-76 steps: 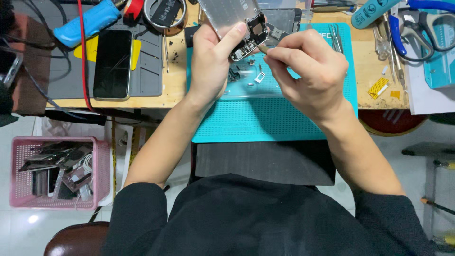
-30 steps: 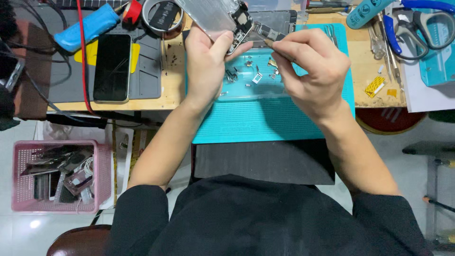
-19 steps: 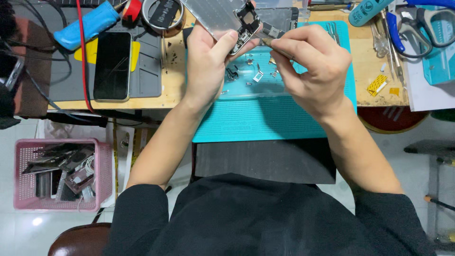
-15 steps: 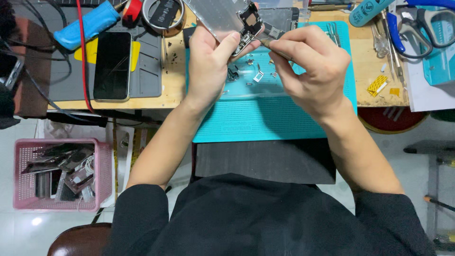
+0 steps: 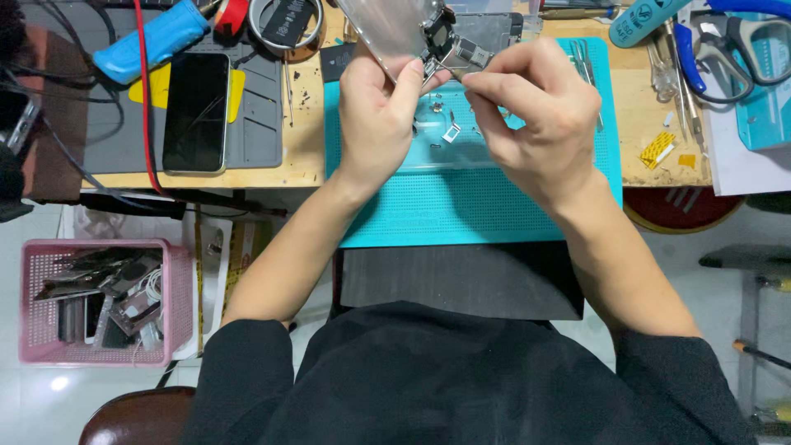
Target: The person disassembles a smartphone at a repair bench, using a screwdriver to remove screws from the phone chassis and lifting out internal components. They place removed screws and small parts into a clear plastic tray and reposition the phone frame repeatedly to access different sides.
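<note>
My left hand (image 5: pixel 381 111) grips an opened phone body (image 5: pixel 401 26), silver back turned up, with dark inner parts showing at its right edge (image 5: pixel 437 33). My right hand (image 5: pixel 540 115) pinches a thin metal tool (image 5: pixel 449 67) whose tip touches those inner parts. Both hands hover over a teal work mat (image 5: pixel 461 198). Small loose metal parts (image 5: pixel 449 132) lie on the mat beneath them.
A black phone (image 5: pixel 195 111) lies on a grey mat at left, beside a blue tool handle (image 5: pixel 152 41) and a red cable (image 5: pixel 144 99). Scissors (image 5: pixel 725 49) and tweezers (image 5: pixel 663 70) sit at right. A pink basket (image 5: pixel 91 301) of parts stands on the floor.
The phone body has shifted slightly up and away; my right hand moved its tool tip to the phone's inner parts and holds there.
</note>
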